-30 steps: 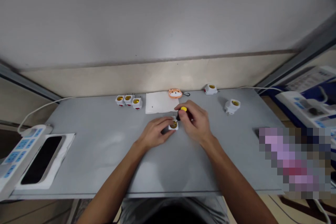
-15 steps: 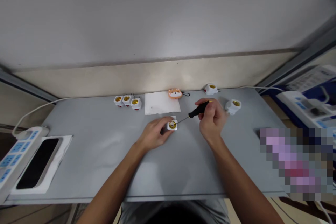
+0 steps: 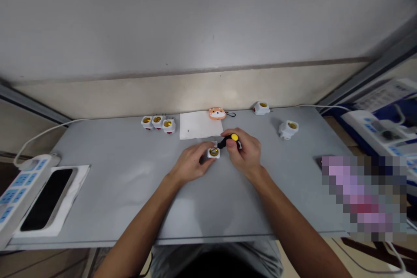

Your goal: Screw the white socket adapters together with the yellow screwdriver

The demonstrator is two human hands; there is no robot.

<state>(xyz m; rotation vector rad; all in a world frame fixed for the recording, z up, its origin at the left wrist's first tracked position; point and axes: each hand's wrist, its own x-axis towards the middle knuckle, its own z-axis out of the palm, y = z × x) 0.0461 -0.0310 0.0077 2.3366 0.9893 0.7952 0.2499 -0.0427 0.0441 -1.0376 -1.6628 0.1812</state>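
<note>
My left hand (image 3: 194, 163) is closed around a white plug-in lamp socket (image 3: 213, 153) on the grey table, its gold-coloured threaded opening facing up. In my right hand (image 3: 245, 151) is a screwdriver (image 3: 225, 140) with a black handle and a yellow end cap. The screwdriver leans down to the left, and its tip reaches into the socket's opening; what the tip touches is too small to tell. Behind my hands lies a white paper sheet (image 3: 197, 127) with a tiny dark piece (image 3: 188, 130) on it.
Several more lamp sockets stand around: a group (image 3: 158, 122) at the back left, one (image 3: 261, 108) at the back right, another (image 3: 289, 130) nearer. An orange animal-faced case (image 3: 216, 114) sits by the wall. Left are a phone (image 3: 48, 200) and a power strip (image 3: 24, 192).
My right hand has moved left and turned the screwdriver steeper, bringing its handle close to the lamp socket. My left hand has stayed on the socket.
</note>
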